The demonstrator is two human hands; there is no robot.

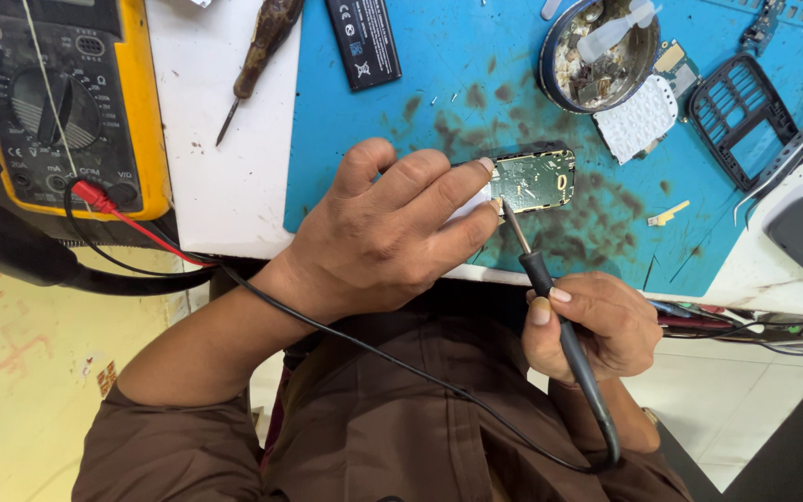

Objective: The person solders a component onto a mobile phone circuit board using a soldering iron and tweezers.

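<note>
Centrally, a small green circuit board (533, 180) lies flat on the blue work mat (420, 84), long axis running left to right, its left end pinned under the fingers of the left hand (388, 228). That hand is curled loosely over the board's edge, fingertips pressed down on it. The right hand (597, 325) is closed around the black handle of a soldering iron (550, 297), held like a pen; the iron's long axis slants up and to the left, metal tip touching the board's lower left corner. Its black cord loops back across the brown shirt.

The mat is stained with dark smudges. Above the board sits a round metal tin (598, 51) holding grey residue and a small clear bottle (contents unclear). Beside it lie a white rubbery keypad (638, 119) and a black plastic grid frame (741, 116). Farther left: a flat black battery (362, 42), a wooden-handled screwdriver (257, 60), and a yellow multimeter (62, 102) with a red plug inserted.
</note>
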